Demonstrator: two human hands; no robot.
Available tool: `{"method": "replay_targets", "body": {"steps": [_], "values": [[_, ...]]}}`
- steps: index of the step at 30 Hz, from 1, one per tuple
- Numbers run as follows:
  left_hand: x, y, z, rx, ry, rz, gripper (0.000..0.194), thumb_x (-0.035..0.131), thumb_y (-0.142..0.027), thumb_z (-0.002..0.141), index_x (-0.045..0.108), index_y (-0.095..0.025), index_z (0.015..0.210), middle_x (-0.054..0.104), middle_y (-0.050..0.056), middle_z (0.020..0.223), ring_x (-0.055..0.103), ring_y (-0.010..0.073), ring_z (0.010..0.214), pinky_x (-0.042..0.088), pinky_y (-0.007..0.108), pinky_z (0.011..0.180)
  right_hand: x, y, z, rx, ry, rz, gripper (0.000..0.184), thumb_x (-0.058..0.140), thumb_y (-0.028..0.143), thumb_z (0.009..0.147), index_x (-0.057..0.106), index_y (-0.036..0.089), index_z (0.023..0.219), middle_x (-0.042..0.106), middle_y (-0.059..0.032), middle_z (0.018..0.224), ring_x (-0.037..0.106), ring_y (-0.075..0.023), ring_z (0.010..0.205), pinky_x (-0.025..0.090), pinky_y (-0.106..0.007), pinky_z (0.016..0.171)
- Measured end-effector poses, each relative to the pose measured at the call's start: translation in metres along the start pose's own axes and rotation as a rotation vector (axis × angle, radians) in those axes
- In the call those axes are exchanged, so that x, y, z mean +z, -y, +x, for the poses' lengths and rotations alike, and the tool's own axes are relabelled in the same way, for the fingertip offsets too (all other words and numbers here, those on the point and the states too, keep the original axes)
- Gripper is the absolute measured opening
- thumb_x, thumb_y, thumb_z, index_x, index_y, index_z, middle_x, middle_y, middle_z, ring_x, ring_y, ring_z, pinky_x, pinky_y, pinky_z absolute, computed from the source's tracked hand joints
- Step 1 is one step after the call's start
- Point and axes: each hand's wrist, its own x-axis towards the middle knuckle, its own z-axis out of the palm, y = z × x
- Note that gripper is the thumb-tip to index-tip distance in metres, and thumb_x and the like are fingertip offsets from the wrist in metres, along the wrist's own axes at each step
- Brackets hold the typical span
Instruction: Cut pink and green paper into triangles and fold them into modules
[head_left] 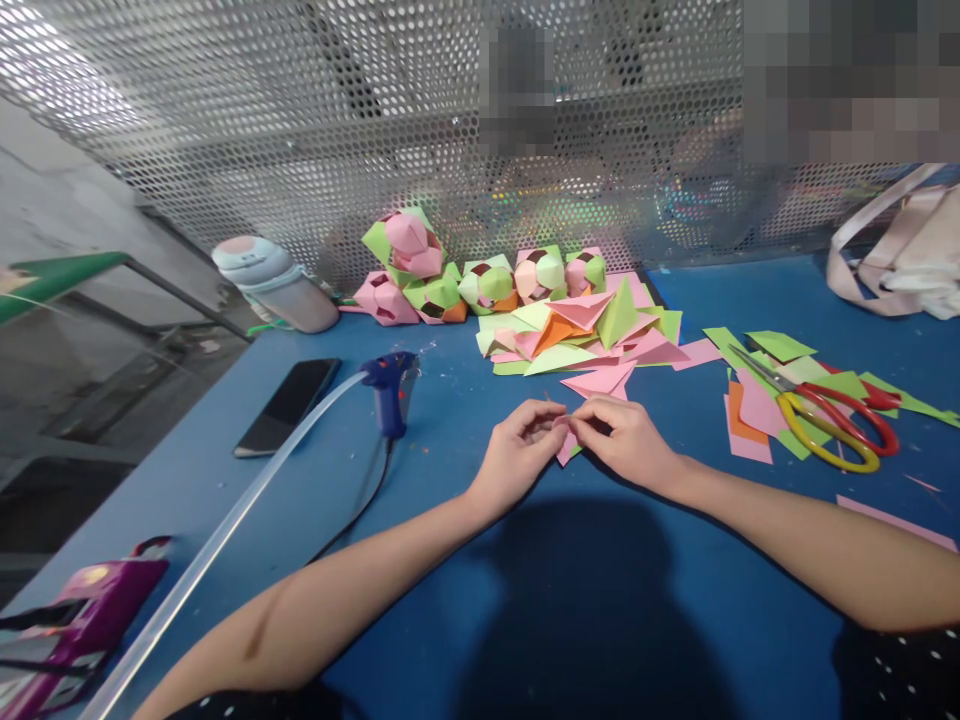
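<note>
My left hand and my right hand meet over the blue table, both pinched on one small folded pink paper piece with a green edge showing under it. Fingers of both hands are curled round it. Just beyond my hands lies a pile of folded pink, green and orange paper pieces. Behind the pile stands a row of finished paper balls in pink and green against the perforated metal screen.
A blue glue gun with a long glue stick stands left of my hands, a black phone beyond it. Scissors lie on paper scraps at right. A water bottle, a pale bag and a purple thing sit at the edges.
</note>
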Motion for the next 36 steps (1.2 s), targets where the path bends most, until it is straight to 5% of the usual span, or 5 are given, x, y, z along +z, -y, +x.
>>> {"method": "replay_targets", "body": {"steps": [5,14,19,28,36], "values": [[-0.003,0.000,0.002,0.010,-0.080,0.055,0.016,0.062,-0.030,0.085,0.068,-0.016,0.082,0.066,0.002,0.082,0.058,0.0131,0.075,0.046,0.024,0.071,-0.003,0.003,0.001,0.006,0.011,0.030,0.018,0.050,0.020,0.095,0.065,0.020,0.085,0.066,-0.0008,0.083,0.062,-0.0135,0.079,0.048,-0.026,0.074],[-0.001,0.005,0.004,-0.006,-0.083,0.016,0.017,0.065,-0.029,0.082,0.069,-0.017,0.092,0.069,0.005,0.091,0.063,0.0152,0.081,0.049,0.027,0.075,0.002,0.001,-0.002,-0.045,-0.001,-0.028,0.013,0.055,0.016,0.090,0.065,0.020,0.082,0.065,-0.0013,0.079,0.060,-0.0147,0.075,0.047,-0.028,0.073],[-0.003,0.001,0.003,0.064,-0.107,0.038,0.012,0.065,-0.026,0.082,0.070,-0.016,0.076,0.068,0.005,0.089,0.062,0.0160,0.087,0.047,0.028,0.083,0.000,0.003,-0.002,-0.038,0.029,-0.062,0.014,0.052,0.018,0.092,0.063,0.020,0.084,0.064,-0.0007,0.079,0.059,-0.0135,0.074,0.047,-0.026,0.071],[0.001,0.002,0.001,0.117,-0.115,-0.116,0.007,0.063,-0.021,0.080,0.061,-0.016,0.085,0.062,0.007,0.102,0.059,0.0188,0.107,0.046,0.035,0.096,0.004,0.000,-0.002,-0.023,0.027,-0.183,0.010,0.061,0.020,0.083,0.057,0.020,0.074,0.057,0.0006,0.070,0.054,-0.0160,0.067,0.042,-0.031,0.068],[0.010,0.007,-0.004,-0.034,-0.006,-0.098,0.025,0.066,-0.019,0.074,0.046,-0.019,0.088,0.057,-0.002,0.083,0.062,0.0124,0.081,0.051,0.029,0.079,0.002,-0.001,-0.001,-0.017,-0.021,-0.124,0.010,0.055,0.013,0.089,0.062,0.020,0.088,0.064,-0.0023,0.082,0.060,-0.0153,0.074,0.047,-0.028,0.068]]}}
